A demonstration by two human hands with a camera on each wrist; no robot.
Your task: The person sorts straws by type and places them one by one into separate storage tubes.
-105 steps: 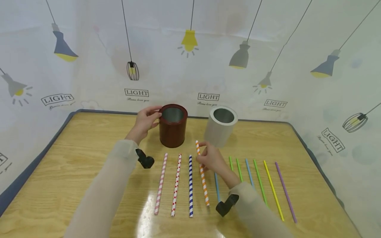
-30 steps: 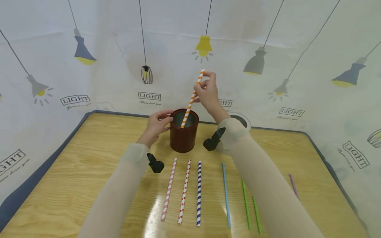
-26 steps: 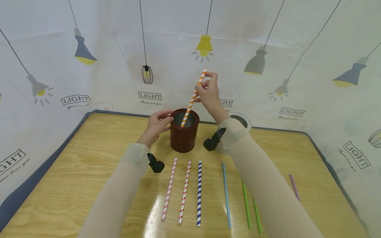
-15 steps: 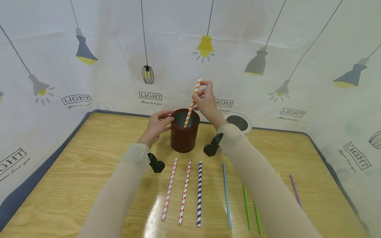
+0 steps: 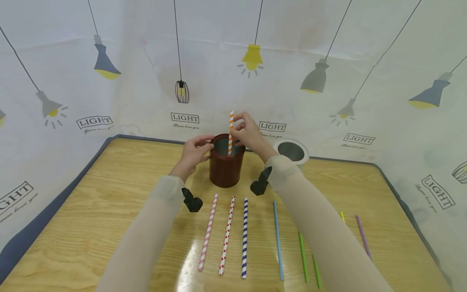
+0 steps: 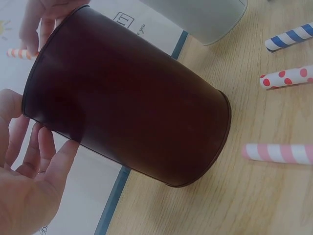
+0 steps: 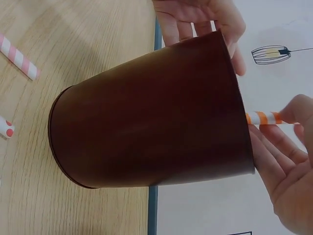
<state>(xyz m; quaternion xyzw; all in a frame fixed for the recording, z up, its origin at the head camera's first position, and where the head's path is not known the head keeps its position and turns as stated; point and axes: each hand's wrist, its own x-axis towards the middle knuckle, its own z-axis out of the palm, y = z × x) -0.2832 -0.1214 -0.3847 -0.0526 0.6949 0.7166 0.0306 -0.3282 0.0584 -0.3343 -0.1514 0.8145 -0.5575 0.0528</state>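
A dark red round canister (image 5: 224, 170) stands upright near the back of the table. My left hand (image 5: 192, 155) holds it at the left of its rim, its fingers along the outer side in the left wrist view. My right hand (image 5: 249, 133) pinches an orange-and-white striped straw (image 5: 230, 144) near its upper part. The straw is nearly upright, its lower end inside the canister and hidden below the front rim. In the right wrist view, part of the orange straw (image 7: 261, 118) shows between the canister's rim and my right fingers.
A white canister (image 5: 302, 150) stands behind my right wrist. Nearer lie a pink striped straw (image 5: 208, 233), a red-dotted straw (image 5: 227, 235) and a blue striped straw (image 5: 244, 239). Rightward are a light blue straw (image 5: 278, 241), green straws (image 5: 303, 257), and a purple straw (image 5: 363, 235); my right forearm partly covers several.
My right hand has carried the orange striped straw from the table to the red canister, then lowered it inside and straightened it. My left hand stays at the canister's rim.
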